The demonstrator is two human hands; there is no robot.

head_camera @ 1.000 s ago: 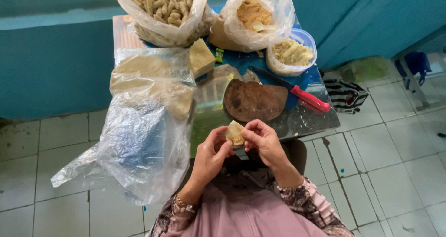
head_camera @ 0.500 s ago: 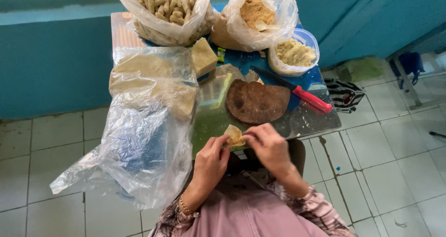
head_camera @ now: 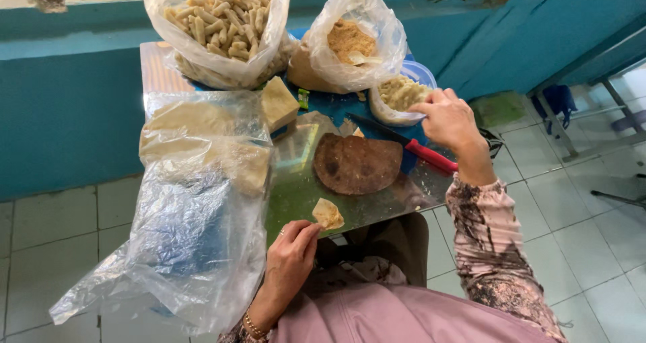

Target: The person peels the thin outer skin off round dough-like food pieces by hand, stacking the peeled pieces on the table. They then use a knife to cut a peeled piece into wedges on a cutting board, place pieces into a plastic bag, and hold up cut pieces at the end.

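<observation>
While the left hand (head_camera: 291,247) rests at the near edge of the metal tray (head_camera: 296,195), its fingertips pinch the corner of a small folded dough wrapper (head_camera: 328,214), pale and thin, lying flat on the tray just beside the hand; the pinch seems to keep the fold from opening. The right hand (head_camera: 449,118) reaches across to a clear plastic tub of crumbly filling (head_camera: 402,95) at the far right, fingers bunched together over the rim; whether they grip any filling cannot be told.

Items about them:
- Round dark wooden board (head_camera: 357,163), flat and worn, in the middle of the tray, just beyond the wrapper.
- Knife with red handle (head_camera: 412,147), lying between the board and the tub, blade pointing away to the left.
- Pale tan block (head_camera: 278,105), cube-like, at the tray's far left corner.
- Large clear plastic bag of stacked wrapper sheets (head_camera: 195,155), crinkled, draped over the tray's left side and hanging towards the tiled floor.
- Open bag of finished rolls (head_camera: 222,23), short, beige, finger-shaped, at the far left.
- Open bag of brown crumbs (head_camera: 350,40), fine and sandy, beside it.
</observation>
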